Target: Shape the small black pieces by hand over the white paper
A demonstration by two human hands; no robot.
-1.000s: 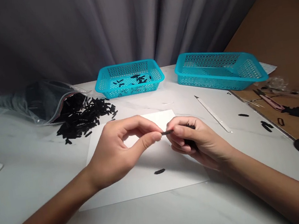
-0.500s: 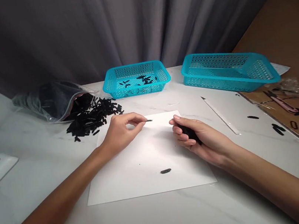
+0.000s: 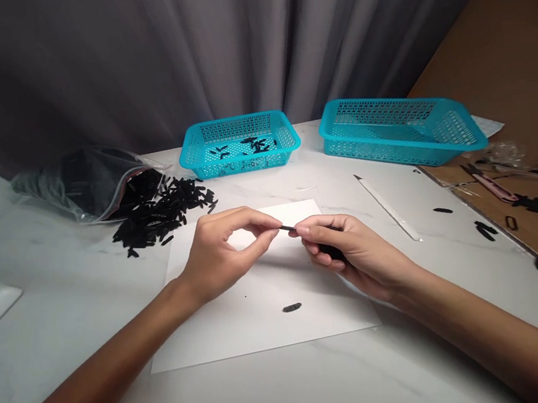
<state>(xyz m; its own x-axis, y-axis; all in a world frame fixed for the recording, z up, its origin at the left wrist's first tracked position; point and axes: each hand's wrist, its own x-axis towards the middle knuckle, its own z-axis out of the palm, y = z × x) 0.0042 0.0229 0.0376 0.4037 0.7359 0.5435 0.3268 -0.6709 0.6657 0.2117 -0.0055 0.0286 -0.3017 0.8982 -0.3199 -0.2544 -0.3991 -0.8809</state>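
My left hand [image 3: 228,251] pinches one end of a small, thin black piece [image 3: 287,228] between thumb and forefinger. At its other end the thumb and forefinger of my right hand [image 3: 351,243] meet the same piece. Curled in my right palm is a larger black mass [image 3: 332,252], mostly hidden by the fingers; I cannot tell whether it is one object or several pieces. Below both hands lies a white sheet [image 3: 207,332], with a single elongated black piece [image 3: 291,307] resting on it.
A clear bag [image 3: 89,184] spills a heap of black pieces [image 3: 164,210] at the left. Behind stands a turquoise basket [image 3: 242,164] holding several pieces, with a second basket [image 3: 398,152] to its right. A white craft knife [image 3: 389,208] and a pink-handled tool [image 3: 495,186] lie rightward.
My hands have come together, the left moving right with the thin black piece until my right fingertips reach its free end. The view has shifted slightly.
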